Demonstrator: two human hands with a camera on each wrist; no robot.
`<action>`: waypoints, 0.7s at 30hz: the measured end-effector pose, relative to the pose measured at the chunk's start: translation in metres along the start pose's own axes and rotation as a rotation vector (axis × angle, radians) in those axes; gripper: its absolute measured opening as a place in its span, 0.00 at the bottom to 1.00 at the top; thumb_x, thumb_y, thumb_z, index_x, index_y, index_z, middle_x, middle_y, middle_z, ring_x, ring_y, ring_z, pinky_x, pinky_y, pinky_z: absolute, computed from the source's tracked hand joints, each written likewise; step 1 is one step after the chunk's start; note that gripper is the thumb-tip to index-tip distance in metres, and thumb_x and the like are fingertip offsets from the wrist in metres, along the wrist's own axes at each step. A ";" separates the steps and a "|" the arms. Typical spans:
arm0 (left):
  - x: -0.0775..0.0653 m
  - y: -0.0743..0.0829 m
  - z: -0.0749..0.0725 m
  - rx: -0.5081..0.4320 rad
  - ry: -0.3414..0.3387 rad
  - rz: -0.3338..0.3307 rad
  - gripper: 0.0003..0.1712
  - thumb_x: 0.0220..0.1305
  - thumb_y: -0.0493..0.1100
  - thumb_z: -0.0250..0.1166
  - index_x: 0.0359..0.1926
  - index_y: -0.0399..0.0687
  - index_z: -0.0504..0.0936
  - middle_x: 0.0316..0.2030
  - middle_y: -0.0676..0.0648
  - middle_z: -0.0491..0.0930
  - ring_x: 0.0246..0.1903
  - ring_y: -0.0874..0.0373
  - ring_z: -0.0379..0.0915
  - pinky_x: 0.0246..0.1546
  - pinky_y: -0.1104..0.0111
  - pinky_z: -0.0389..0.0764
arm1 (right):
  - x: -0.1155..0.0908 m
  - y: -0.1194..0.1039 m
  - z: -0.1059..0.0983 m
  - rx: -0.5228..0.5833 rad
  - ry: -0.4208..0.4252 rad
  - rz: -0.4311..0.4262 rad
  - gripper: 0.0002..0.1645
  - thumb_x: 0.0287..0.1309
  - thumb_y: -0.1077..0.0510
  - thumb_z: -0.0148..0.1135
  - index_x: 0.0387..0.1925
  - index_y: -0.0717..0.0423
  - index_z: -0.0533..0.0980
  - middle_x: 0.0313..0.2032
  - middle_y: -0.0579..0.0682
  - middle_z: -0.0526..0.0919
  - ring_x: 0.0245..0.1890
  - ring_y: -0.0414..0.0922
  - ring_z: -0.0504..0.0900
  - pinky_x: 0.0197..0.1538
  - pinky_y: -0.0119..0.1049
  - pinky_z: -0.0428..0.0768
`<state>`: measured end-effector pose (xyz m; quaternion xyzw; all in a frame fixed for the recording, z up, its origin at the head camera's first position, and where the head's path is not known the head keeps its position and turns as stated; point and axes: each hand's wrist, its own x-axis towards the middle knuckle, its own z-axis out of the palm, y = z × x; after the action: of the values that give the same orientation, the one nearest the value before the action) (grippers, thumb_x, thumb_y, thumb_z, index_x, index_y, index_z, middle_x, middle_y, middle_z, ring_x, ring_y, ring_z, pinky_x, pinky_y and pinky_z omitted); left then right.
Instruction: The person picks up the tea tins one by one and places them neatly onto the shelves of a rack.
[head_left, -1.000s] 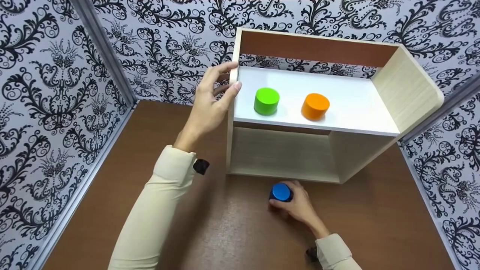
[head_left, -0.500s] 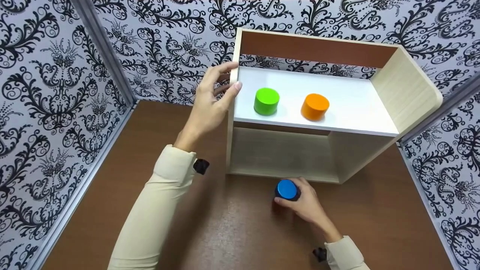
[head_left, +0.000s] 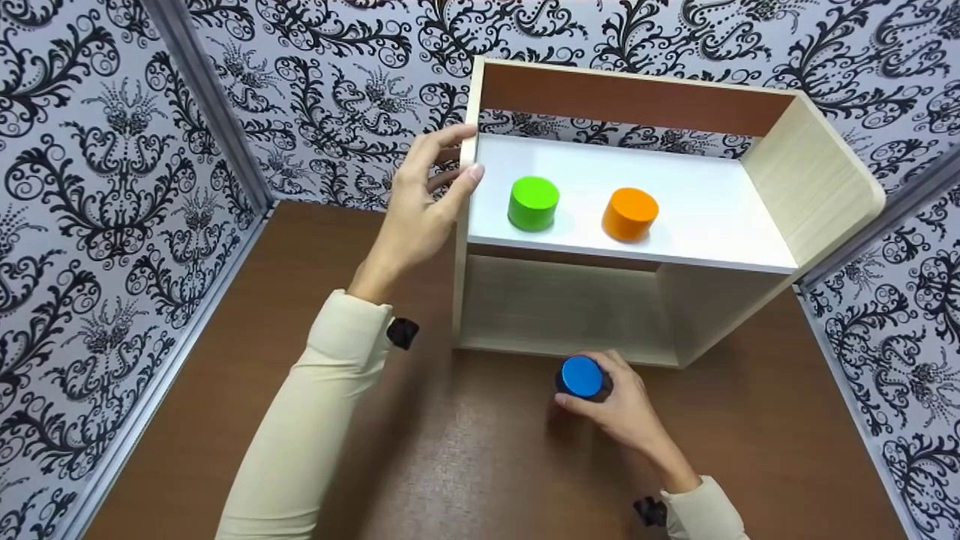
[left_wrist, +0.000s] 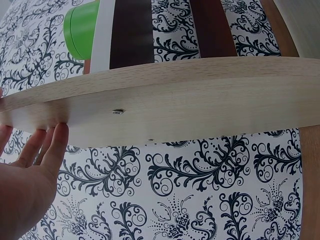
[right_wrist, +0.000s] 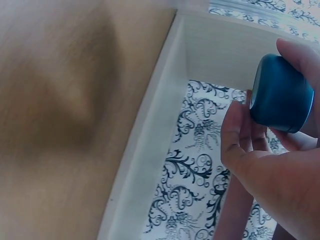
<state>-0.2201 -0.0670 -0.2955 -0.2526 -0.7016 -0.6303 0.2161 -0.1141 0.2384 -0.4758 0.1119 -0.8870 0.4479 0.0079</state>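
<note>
My left hand (head_left: 424,195) holds the left side panel (left_wrist: 200,100) of a small shelf unit, thumb at its front edge and fingers against its outer face. My right hand (head_left: 626,405) grips a blue cylinder (head_left: 582,376) between thumb and fingers, in front of the unit's lower opening. In the right wrist view the blue cylinder (right_wrist: 282,94) looks raised off the tabletop, with a thin seam near one end. On the white shelf (head_left: 705,202) stand a green cylinder (head_left: 533,204) at left and an orange cylinder (head_left: 631,214) to its right, apart from each other.
The pale wooden unit has a lower compartment (head_left: 562,304) under the white shelf and a right side panel (head_left: 825,172). It stands on a brown table (head_left: 465,465). Patterned walls (head_left: 112,187) rise behind and at both sides.
My right hand has moved right and slightly towards the unit with the blue cylinder, which appears lifted higher. My left hand stays on the side panel.
</note>
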 end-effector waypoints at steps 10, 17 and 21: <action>0.000 -0.001 0.000 -0.003 -0.003 -0.005 0.24 0.71 0.36 0.61 0.66 0.38 0.73 0.56 0.41 0.70 0.59 0.45 0.71 0.63 0.65 0.78 | -0.002 -0.017 -0.013 0.052 0.026 -0.018 0.34 0.45 0.55 0.83 0.56 0.51 0.80 0.49 0.49 0.78 0.51 0.52 0.78 0.57 0.57 0.83; 0.000 -0.002 0.000 0.001 -0.003 -0.003 0.24 0.71 0.36 0.61 0.66 0.37 0.73 0.56 0.41 0.70 0.59 0.46 0.72 0.63 0.65 0.78 | -0.002 -0.025 -0.021 0.109 0.037 -0.023 0.33 0.46 0.56 0.83 0.56 0.54 0.80 0.49 0.48 0.77 0.50 0.49 0.78 0.55 0.42 0.84; -0.001 -0.002 -0.001 0.000 0.000 0.025 0.24 0.71 0.36 0.61 0.66 0.36 0.73 0.56 0.40 0.70 0.58 0.45 0.73 0.62 0.65 0.79 | -0.002 -0.029 -0.027 0.134 0.040 -0.038 0.32 0.48 0.57 0.82 0.56 0.55 0.80 0.49 0.49 0.77 0.48 0.49 0.78 0.53 0.33 0.84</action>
<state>-0.2203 -0.0679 -0.2972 -0.2611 -0.6984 -0.6276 0.2240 -0.1080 0.2436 -0.4371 0.1200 -0.8524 0.5082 0.0264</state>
